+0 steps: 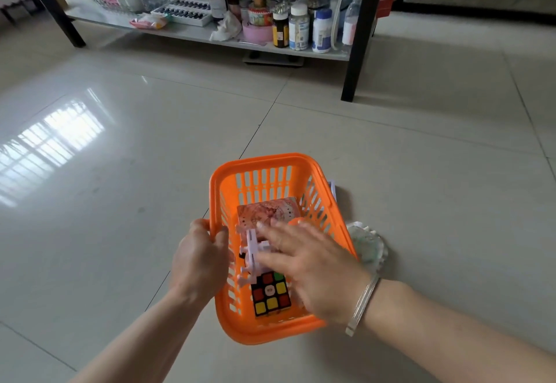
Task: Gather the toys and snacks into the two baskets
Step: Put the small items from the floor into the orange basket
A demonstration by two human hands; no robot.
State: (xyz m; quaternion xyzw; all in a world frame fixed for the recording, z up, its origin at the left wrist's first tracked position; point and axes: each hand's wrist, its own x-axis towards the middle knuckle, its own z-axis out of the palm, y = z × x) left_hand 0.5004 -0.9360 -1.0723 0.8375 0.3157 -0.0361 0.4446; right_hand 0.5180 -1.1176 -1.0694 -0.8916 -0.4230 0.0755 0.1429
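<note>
Gripping the orange basket rim, left hand; right hand spread flat over the toys inside.

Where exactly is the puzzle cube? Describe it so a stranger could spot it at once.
Find the orange slotted plastic basket on the pale tiled floor. At its near end, just below the white plastic toy and beside the right hand, lies the black-framed puzzle cube. Only it shows a grid of red, yellow and green squares.
</note>
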